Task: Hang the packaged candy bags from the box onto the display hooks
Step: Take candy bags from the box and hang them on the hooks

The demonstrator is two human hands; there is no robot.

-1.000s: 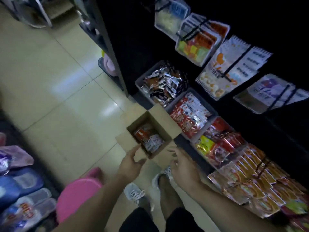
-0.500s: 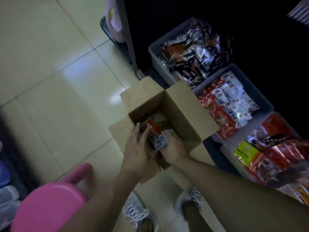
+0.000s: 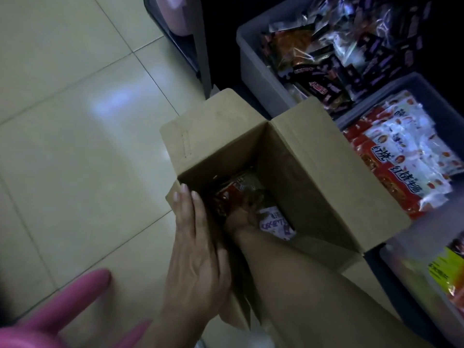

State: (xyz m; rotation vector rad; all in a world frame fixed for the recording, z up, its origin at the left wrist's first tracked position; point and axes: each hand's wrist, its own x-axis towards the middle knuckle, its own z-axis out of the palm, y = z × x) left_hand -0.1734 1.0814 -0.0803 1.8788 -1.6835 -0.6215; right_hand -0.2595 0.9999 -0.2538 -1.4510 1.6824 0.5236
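The left hand (image 3: 198, 249) lies flat on the box (image 3: 313, 177) edge, while the right hand (image 3: 242, 218) is deep inside among candy bags (image 3: 231, 194), its grip hard to tell.

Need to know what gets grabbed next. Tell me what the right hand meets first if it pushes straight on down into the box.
Most likely the candy bags at the bottom of the cardboard box. The right hand already seems to be among them, though the dim light hides whether its fingers touch.

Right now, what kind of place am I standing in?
Most likely a small shop aisle. Grey bins on the floor hold packaged snacks, and an open cardboard box of candy bags stands on the tiled floor beside them.
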